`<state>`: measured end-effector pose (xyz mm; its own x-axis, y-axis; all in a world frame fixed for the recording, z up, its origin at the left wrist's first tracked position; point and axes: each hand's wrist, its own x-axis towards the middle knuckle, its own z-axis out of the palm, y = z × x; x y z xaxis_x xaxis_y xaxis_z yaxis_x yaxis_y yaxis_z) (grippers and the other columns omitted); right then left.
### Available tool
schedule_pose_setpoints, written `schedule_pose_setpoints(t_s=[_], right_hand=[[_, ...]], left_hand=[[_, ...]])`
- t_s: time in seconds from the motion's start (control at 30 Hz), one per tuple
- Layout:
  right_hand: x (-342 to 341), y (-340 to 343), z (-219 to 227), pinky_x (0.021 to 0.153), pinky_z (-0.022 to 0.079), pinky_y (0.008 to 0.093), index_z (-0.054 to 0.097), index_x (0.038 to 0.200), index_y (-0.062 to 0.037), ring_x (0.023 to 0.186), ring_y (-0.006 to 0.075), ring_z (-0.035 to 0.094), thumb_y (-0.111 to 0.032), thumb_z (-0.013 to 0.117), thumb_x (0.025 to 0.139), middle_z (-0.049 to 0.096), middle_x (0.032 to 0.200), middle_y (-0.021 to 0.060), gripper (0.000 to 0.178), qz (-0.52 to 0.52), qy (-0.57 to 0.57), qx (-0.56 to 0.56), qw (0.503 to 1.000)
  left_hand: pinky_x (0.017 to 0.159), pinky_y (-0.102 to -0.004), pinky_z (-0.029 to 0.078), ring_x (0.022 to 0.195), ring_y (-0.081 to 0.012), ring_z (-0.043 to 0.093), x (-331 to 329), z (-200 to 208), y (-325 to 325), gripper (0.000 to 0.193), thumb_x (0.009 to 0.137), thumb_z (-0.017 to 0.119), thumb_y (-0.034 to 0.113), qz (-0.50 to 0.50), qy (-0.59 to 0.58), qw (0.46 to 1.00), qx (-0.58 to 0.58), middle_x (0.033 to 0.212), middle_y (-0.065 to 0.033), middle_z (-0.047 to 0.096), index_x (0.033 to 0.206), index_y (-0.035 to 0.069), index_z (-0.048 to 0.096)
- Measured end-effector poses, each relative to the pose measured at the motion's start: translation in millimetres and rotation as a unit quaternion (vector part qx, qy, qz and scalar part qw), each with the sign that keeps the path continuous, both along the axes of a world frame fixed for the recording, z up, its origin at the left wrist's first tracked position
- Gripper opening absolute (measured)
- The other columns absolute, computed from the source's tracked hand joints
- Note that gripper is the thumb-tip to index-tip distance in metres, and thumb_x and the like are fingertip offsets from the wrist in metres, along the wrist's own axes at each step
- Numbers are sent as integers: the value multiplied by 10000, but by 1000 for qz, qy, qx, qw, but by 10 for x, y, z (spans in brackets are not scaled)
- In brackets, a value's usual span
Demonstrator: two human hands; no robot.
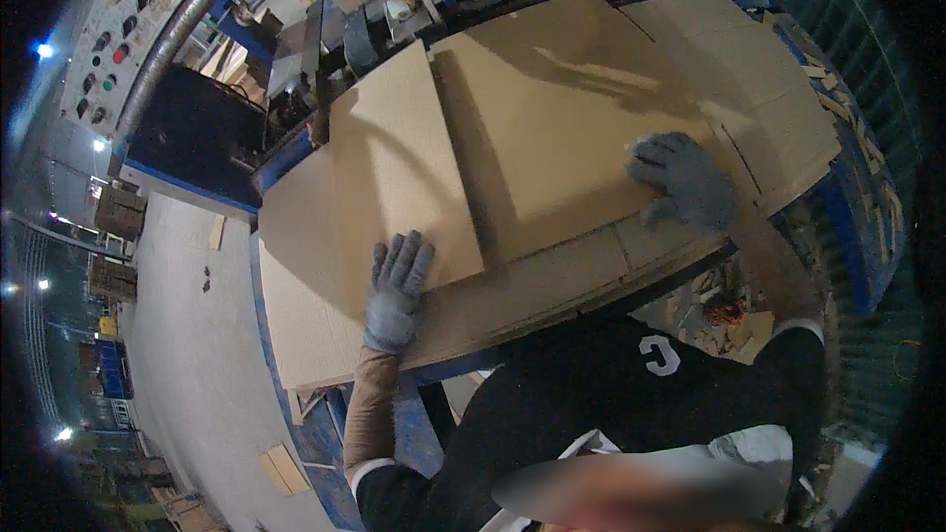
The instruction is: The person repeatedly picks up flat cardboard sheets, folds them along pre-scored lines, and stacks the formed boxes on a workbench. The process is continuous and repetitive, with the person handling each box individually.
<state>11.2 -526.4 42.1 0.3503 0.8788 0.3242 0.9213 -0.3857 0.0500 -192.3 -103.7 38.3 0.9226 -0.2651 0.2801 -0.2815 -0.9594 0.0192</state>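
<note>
A large brown cardboard sheet with a creased panel at its right lies across the work surface in front of me. At its left, a cardboard panel has a straight right edge that stands off the sheet and casts a shadow on it. My left hand, in a grey glove, rests on the near part of this panel with its fingers stretched. Also gloved in grey, my right hand lies on the right part of the large sheet, fingers extended. More cardboard lies beneath, layered along the near edge.
A machine with metal parts stands beyond the sheets. Its control panel with buttons and a red light is at the far left. Cardboard scraps lie along the right side, and others lie on the floor at left.
</note>
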Motion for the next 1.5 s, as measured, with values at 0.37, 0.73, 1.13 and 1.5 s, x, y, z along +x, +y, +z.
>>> schedule_pose_setpoints(t_s=[0.37, 0.73, 1.13, 1.5], right_hand=[[1406, 740, -210, 978, 400, 436, 576, 1187, -86, 1181, 311, 467, -476, 642, 781, 541, 1242, 119, 567, -117, -24, 34, 992], [763, -282, -363, 888, 464, 484, 562, 1223, -115, 1108, 373, 540, -312, 655, 812, 598, 1168, 130, 466, -322, 26, 203, 924], [202, -1885, -951, 891, 490, 417, 528, 1275, -84, 1134, 367, 541, -397, 623, 844, 535, 1245, 224, 541, -700, -52, 206, 682], [971, -2237, -58, 786, 511, 330, 586, 1108, 16, 922, 204, 614, -109, 622, 873, 639, 1052, 79, 268, -328, 42, 721, 609]], left_hand=[[1068, -543, 297, 1317, -384, 368, 1713, -70, 508, 653, 809, 630, 178, 75, -84, 990, 87, 1410, -146, 424, 1407, 111, 376], [1055, -466, 329, 1241, -377, 432, 78, -221, 615, 718, 872, 606, 481, 452, -307, 836, -41, 1330, -237, 469, 1354, -12, 402], [1003, -471, 386, 1191, -388, 478, -1126, -236, 905, 883, 841, 524, 609, 732, -224, 542, -347, 1315, -330, 445, 1346, -103, 390], [1044, -469, 358, 1155, -336, 528, -1350, 25, 863, 601, 844, 637, 388, 617, -397, 526, -430, 1365, -160, 475, 1316, 41, 506]])
